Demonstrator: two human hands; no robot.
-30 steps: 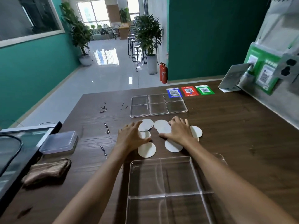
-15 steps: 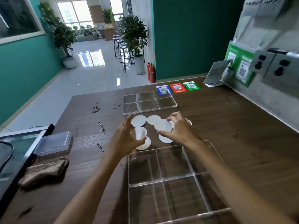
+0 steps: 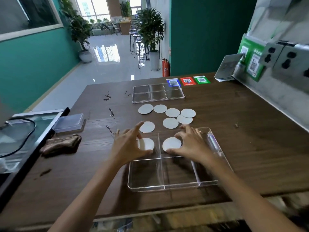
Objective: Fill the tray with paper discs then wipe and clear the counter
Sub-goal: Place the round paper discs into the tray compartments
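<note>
A clear divided tray (image 3: 173,185) lies on the brown counter in front of me. My left hand (image 3: 128,146) holds a white paper disc (image 3: 148,143) over the tray's far left compartment. My right hand (image 3: 190,144) holds another white disc (image 3: 172,144) down in the far middle compartment. Several loose white discs (image 3: 170,123) lie on the counter just beyond the tray. A brown cloth (image 3: 61,144) sits folded at the left.
A second clear divided tray (image 3: 158,101) lies further back, with three coloured QR cards (image 3: 188,80) behind it. Small dark bits of debris (image 3: 107,97) are scattered at the left. A clear lidded box (image 3: 69,123) sits by the cloth. A steel wall with sockets (image 3: 284,61) runs along the right.
Both hands lifted one disc each from the pile and drew back toward me; the discs are now at the near tray's far compartments. The view has tilted down.
</note>
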